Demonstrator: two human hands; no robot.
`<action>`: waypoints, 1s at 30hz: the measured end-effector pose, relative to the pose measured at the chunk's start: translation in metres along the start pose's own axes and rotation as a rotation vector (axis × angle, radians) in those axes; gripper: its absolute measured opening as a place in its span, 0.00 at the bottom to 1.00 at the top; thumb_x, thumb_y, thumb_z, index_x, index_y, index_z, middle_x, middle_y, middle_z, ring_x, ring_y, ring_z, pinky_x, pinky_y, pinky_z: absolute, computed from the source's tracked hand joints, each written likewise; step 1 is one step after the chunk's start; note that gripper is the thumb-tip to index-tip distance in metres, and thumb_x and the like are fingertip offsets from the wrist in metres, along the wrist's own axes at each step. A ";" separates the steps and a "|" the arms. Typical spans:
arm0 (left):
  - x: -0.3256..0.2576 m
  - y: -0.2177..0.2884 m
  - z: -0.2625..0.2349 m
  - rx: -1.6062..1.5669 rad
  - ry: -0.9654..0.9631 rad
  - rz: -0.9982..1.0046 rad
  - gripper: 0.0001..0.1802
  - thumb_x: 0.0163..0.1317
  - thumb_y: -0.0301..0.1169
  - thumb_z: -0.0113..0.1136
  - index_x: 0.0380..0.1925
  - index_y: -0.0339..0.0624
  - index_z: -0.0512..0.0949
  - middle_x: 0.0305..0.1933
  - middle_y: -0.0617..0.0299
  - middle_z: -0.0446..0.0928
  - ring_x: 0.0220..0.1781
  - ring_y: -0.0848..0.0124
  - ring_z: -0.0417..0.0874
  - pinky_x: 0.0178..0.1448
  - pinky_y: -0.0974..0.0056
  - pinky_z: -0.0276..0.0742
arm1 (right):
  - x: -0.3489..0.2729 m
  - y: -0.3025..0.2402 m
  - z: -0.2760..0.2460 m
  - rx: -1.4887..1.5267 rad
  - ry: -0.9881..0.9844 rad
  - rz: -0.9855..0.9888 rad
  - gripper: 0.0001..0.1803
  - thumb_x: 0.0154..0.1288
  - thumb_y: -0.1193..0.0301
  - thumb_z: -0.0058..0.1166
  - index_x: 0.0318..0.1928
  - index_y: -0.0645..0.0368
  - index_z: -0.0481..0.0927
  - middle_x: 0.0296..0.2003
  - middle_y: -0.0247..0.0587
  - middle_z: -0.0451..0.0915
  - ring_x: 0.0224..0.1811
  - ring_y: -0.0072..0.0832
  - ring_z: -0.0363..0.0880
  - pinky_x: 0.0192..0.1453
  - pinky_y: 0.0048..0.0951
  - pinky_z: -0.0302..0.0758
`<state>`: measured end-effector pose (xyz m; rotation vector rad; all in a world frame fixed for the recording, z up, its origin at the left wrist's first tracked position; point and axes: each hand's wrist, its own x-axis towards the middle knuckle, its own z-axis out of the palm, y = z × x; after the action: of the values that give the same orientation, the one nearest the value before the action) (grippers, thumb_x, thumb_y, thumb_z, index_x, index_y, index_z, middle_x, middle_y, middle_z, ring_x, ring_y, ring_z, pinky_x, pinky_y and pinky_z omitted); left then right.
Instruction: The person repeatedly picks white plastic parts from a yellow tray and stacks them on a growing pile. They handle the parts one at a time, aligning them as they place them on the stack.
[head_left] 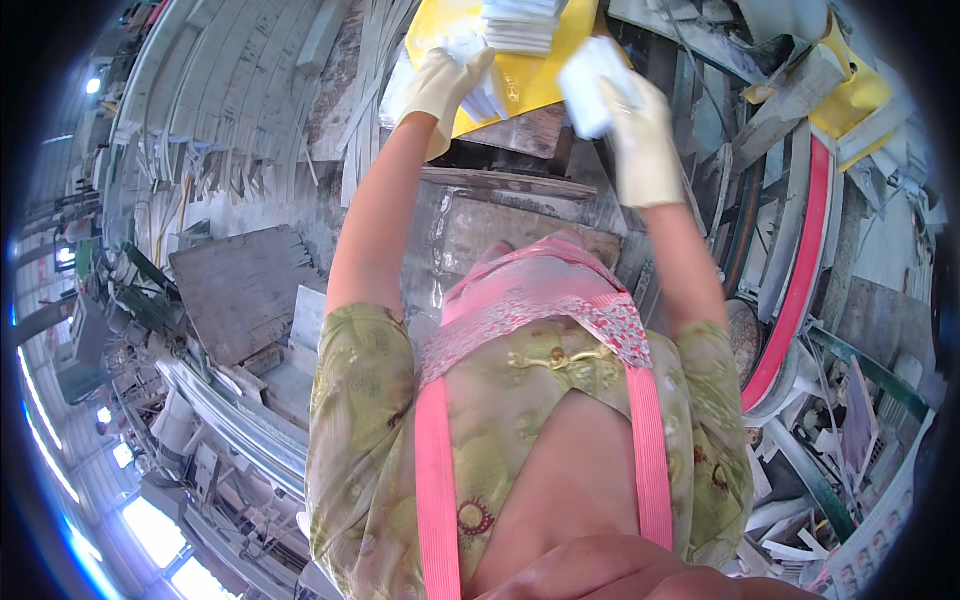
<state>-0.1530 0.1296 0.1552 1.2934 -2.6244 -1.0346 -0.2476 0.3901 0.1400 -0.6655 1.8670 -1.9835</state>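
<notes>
Both of my hands wear cream gloves and reach forward over a yellow sheet [540,85]. My left hand [437,88] is closed around thin white slabs [487,102] at the sheet's left side; its fingers are partly hidden. My right hand [640,135], blurred by motion, grips a white rectangular slab [592,88] beyond the sheet's right edge. I cannot tell whether that is one piece or several together. A neat stack of white slabs [520,28] sits on the yellow sheet between the hands, toward the far edge.
Long grey strips [225,85] are piled at the far left. A wooden board [245,290] leans at left. On the right, a curved red band [795,290] runs beside metal frames, with another yellow sheet [850,100] above it. Offcuts [790,515] lie at lower right.
</notes>
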 end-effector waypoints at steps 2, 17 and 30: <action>0.001 -0.002 0.003 0.019 0.036 -0.009 0.56 0.59 0.70 0.63 0.63 0.23 0.71 0.65 0.35 0.77 0.70 0.48 0.78 0.71 0.55 0.72 | 0.016 0.017 0.063 -0.042 0.120 -0.037 0.18 0.70 0.64 0.64 0.50 0.67 0.84 0.36 0.35 0.84 0.36 0.21 0.78 0.41 0.27 0.75; -0.018 -0.010 0.009 -0.152 -0.027 0.361 0.37 0.70 0.42 0.65 0.73 0.36 0.67 0.64 0.48 0.77 0.64 0.62 0.77 0.72 0.59 0.68 | 0.020 0.051 0.107 -0.186 -0.271 -0.127 0.53 0.67 0.41 0.62 0.79 0.60 0.57 0.72 0.60 0.67 0.75 0.53 0.65 0.75 0.42 0.68; -0.037 0.012 0.021 -0.451 0.043 0.064 0.51 0.60 0.52 0.74 0.74 0.34 0.61 0.70 0.51 0.71 0.72 0.59 0.71 0.77 0.55 0.61 | 0.022 0.054 -0.332 -0.752 0.667 -0.124 0.24 0.68 0.49 0.54 0.44 0.58 0.86 0.35 0.52 0.85 0.39 0.41 0.86 0.48 0.45 0.78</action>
<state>-0.1440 0.1725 0.1549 1.1037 -2.2002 -1.4557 -0.4518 0.6512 0.0791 -0.2915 3.1005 -1.6417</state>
